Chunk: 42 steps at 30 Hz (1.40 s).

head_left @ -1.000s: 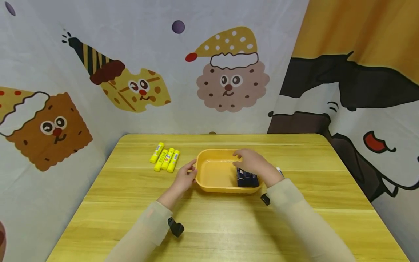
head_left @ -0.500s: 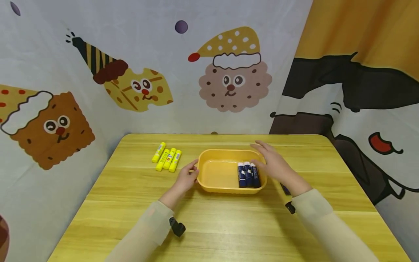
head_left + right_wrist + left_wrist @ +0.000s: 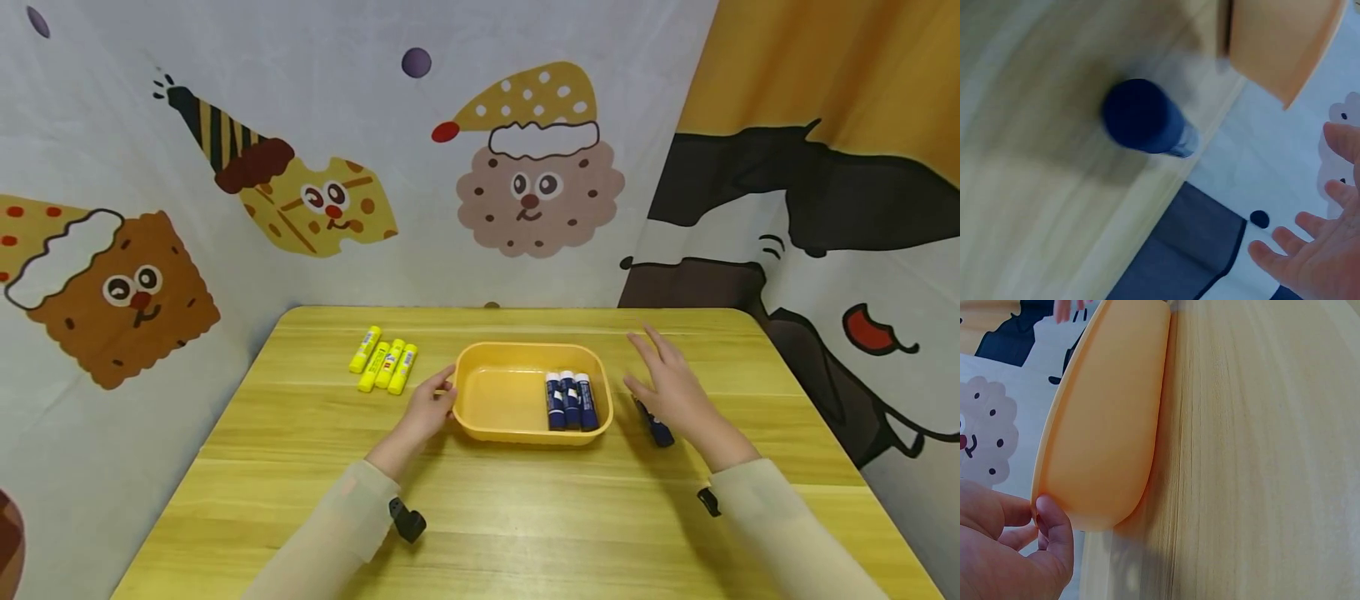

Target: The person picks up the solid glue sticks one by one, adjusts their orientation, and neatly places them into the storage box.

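Note:
An orange-yellow plastic basin (image 3: 498,434) sits on the table, its left end rim pinched between the thumb and fingers of my left hand (image 3: 426,413). The left wrist view shows that grip on the rim (image 3: 1054,450) up close. Three dark blue glue sticks (image 3: 571,402) with white ends lie side by side in the basin's right part. To the right of the basin my right hand (image 3: 677,398) hovers with fingers spread, holding nothing. Below it another blue glue stick (image 3: 662,433) lies on the table, partly hidden by the hand; its dark end (image 3: 1138,115) faces the right wrist camera.
Several yellow glue sticks (image 3: 387,365) lie in a slanted row at the back left of the wooden table (image 3: 510,517). A curtain (image 3: 360,75) printed with cartoon figures hangs behind the table and along its sides.
My right hand has moved right, from over the basin's blue glue sticks to above the one on the table, its fingers spreading. My left hand stays on the rim.

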Tool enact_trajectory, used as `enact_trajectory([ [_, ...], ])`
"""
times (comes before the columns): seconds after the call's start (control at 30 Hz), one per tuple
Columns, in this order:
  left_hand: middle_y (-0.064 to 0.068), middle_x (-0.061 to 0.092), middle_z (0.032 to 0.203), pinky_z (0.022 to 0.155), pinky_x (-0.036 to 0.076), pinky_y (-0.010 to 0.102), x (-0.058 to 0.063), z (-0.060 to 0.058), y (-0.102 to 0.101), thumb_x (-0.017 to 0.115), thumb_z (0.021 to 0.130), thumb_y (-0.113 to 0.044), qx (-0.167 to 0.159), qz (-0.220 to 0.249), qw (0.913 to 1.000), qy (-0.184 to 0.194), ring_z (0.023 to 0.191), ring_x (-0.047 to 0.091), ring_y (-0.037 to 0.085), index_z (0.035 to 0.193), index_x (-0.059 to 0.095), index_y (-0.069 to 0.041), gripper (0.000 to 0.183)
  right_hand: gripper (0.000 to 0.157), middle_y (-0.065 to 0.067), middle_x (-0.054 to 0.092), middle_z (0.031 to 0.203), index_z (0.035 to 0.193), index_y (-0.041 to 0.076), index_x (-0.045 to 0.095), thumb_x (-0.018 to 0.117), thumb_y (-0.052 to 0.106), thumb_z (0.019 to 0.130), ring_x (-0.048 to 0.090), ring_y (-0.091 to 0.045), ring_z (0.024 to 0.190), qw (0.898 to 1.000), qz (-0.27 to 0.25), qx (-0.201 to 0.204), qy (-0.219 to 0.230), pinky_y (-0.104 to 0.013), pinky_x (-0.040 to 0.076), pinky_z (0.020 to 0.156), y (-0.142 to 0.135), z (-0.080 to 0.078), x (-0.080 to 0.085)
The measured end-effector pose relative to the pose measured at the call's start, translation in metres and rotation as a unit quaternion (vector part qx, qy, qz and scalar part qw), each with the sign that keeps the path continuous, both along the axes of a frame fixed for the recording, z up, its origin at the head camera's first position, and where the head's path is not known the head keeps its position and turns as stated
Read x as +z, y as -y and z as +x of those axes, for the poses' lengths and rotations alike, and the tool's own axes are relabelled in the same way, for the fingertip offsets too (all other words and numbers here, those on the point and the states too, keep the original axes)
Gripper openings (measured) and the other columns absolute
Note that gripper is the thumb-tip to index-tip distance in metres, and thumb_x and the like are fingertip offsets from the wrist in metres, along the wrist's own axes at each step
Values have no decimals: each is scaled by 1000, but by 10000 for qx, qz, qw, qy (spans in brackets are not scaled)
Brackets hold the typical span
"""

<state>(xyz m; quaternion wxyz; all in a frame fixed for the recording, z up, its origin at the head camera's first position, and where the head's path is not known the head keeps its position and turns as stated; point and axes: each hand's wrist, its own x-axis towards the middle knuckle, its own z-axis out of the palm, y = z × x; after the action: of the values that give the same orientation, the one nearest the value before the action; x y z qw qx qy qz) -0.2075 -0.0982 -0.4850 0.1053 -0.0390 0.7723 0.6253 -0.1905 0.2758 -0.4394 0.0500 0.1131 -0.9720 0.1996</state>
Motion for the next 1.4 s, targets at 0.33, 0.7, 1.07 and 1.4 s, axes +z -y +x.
enact_trajectory([
  [0.33, 13, 47, 108, 57, 46, 20, 1, 1, -1, 48, 97, -3, 11, -1, 10000, 30, 74, 48, 14, 144, 40, -9, 48, 70, -36, 27, 139, 148, 3, 25, 60, 27, 92, 37, -60, 111, 9954, 490, -508, 649, -68, 40, 82, -13, 16, -22],
  [0.7, 13, 47, 110, 58, 46, 20, 1, 1, -2, 48, 97, -4, -11, -32, 10000, 39, 75, 49, 15, 144, 41, -11, 48, 72, -39, 37, 119, 144, -7, 28, 64, 24, 89, 56, -47, 86, 9881, 561, -639, 1282, -50, 50, 66, -10, 23, -42],
  [1.07, 14, 47, 109, 56, 46, 18, 0, 1, 0, 48, 97, -2, 6, 30, 10000, -4, 73, 47, 13, 144, 40, -7, 48, 64, -40, 41, 118, 143, -9, 27, 59, 10, 90, 58, -45, 86, 9851, 616, -572, 1498, -47, 50, 64, -4, 19, -39],
  [1.4, 14, 46, 109, 57, 47, 19, 0, 0, 1, 47, 97, -3, -26, 104, 9999, 10, 73, 48, 13, 144, 39, -6, 48, 63, -42, 38, 121, 143, -9, 25, 56, 10, 91, 55, -50, 95, 9847, 513, -508, 1588, -50, 50, 70, -8, 5, -25],
])
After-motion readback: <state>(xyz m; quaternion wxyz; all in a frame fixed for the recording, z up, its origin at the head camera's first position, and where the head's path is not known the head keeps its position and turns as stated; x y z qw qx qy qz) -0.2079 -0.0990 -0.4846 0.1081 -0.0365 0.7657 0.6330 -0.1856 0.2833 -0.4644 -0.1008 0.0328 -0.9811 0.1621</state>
